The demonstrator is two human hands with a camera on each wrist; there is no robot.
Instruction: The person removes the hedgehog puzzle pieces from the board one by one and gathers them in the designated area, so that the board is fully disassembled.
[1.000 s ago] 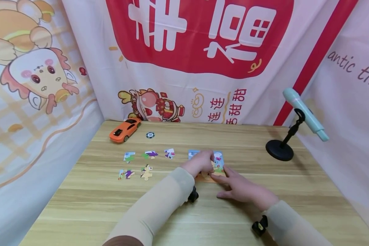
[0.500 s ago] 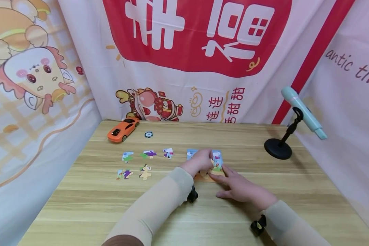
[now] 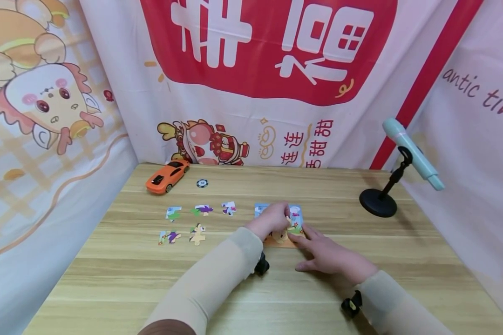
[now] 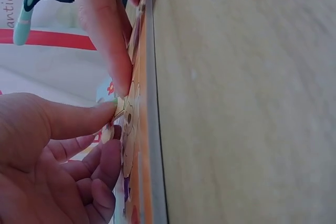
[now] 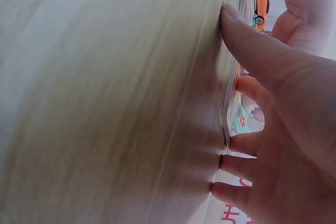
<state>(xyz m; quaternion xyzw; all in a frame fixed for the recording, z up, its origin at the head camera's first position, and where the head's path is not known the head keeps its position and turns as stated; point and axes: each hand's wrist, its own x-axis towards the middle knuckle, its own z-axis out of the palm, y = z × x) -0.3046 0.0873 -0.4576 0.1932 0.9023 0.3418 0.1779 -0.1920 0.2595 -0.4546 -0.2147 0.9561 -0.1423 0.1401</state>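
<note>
A small jigsaw puzzle board [image 3: 296, 213] with a blue top and an orange lower border lies on the table. Over its middle, my left hand [image 3: 271, 220] pinches a cream jigsaw piece [image 4: 120, 107] between thumb and fingers, right at the board's surface. The piece is partly hidden by the fingers. My right hand [image 3: 328, 253] rests at the board's right side, fingers extended. Its index finger reaches onto the board beside the pinched piece, while the thumb [image 5: 233, 17] lies along the near edge and other fingertips touch the table.
Several loose jigsaw pieces [image 3: 197, 234] lie in two rows left of the board. Behind them are an orange toy car [image 3: 167, 177] and a round chip [image 3: 202, 183]. A mint microphone [image 3: 412, 149] on a black stand [image 3: 378, 203] stands at the back right.
My right index fingertip has shifted slightly right, and a little more of the board's cream picture shows under my left hand. The left hand stays nearly in place. The head view has shifted slightly.
</note>
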